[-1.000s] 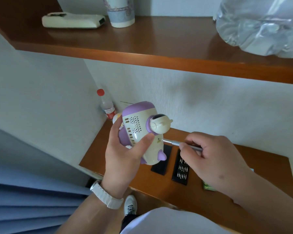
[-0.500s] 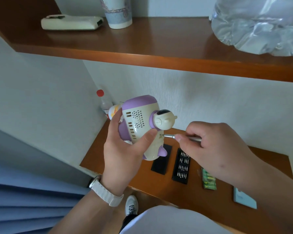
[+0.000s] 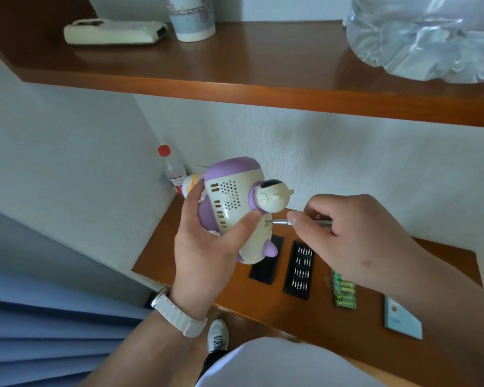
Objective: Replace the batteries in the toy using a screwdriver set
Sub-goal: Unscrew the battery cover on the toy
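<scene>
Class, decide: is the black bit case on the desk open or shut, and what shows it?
Open. The bit case shows its rows of silver bits uncovered; a flat black panel, probably its lid, lies beside it.

i see open wood on the brown lower shelf [image 3: 158,258] left of the flat black lid [image 3: 264,272]; a red-capped clear plastic bottle [image 3: 173,169] blocks the corner.
</scene>
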Available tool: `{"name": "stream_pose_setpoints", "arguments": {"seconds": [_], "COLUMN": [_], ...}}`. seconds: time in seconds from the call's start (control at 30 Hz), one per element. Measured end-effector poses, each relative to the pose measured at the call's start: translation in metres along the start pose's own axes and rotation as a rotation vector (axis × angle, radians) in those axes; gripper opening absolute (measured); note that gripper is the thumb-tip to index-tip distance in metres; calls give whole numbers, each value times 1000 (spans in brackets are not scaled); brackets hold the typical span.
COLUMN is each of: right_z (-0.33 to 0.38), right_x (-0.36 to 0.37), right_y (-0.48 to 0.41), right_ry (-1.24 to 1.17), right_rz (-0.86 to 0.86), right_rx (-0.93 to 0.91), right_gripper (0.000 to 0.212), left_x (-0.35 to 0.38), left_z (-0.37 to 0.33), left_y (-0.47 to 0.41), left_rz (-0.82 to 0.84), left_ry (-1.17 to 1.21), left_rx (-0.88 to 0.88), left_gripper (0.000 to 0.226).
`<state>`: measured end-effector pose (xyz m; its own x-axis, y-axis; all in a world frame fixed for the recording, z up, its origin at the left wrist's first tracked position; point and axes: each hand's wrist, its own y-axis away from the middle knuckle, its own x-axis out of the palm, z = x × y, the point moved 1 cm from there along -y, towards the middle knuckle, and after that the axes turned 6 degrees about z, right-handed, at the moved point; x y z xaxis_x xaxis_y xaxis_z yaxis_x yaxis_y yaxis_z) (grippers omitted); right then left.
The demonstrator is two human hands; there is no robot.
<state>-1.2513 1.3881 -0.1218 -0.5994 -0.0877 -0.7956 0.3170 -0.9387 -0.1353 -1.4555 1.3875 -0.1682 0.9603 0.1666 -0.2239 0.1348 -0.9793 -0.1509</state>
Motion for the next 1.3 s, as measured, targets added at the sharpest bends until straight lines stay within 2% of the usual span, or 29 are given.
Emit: {"name": "stream_pose_setpoints", "arguments": {"seconds": [0.07, 0.17, 0.4, 0.63, 0.87, 1.17, 1.3], "right_z": [-1, -5, -7, -8, -12, -22, -23], "right_x": [1, 1, -4, -3, 0, 1, 1], "right_y": [1, 3, 8, 8, 7, 4, 5], "right_ry": [22, 18, -48, -43, 75, -110, -142], "right_rz": [-8, 7, 13, -27, -4, 36, 4], "right_rx": [9, 33, 48, 35, 2, 28, 27], "right_gripper": [48, 48, 31, 24, 41, 20, 19], "left_x": [1, 3, 7, 8, 9, 10, 13], "left_z": [0, -1, -2, -4, -3, -2, -2], "left_y": [0, -1, 0, 0, -1, -2, -3], "left_rz": [0, 9, 19, 4, 10, 3, 5], "left_ry": [-5, -21, -34, -14, 11, -7, -20], "left_rx": [1, 5, 9, 13, -2, -11, -19], "left_gripper": [84, 82, 78, 79, 76, 79, 83]}}
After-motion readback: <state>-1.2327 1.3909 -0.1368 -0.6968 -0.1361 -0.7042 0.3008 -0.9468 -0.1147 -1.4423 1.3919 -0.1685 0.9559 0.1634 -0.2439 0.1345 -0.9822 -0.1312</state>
